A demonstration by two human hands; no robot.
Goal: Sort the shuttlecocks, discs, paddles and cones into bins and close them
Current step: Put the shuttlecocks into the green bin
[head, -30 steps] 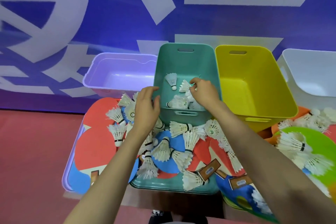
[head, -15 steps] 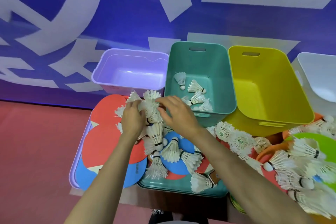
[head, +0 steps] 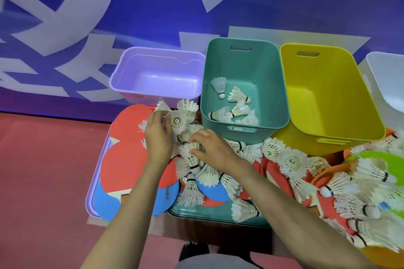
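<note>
Pinching an upturned shuttlecock (head: 178, 121) in the left hand (head: 158, 137), over a red paddle (head: 129, 124); curling the right hand (head: 213, 150) round a second shuttlecock (head: 192, 156) in the heap just in front of the teal bin (head: 271, 85). Likely featherlight, brittle-skirted, easily crushed: better taken by the cork nose or loosely round the feathers, never squeezed. Only a few loose shuttlecocks (head: 238, 108) inside the bin so far.

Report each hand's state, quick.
Left hand: holding a white feather shuttlecock.
Right hand: pinching another white feather shuttlecock.
</note>
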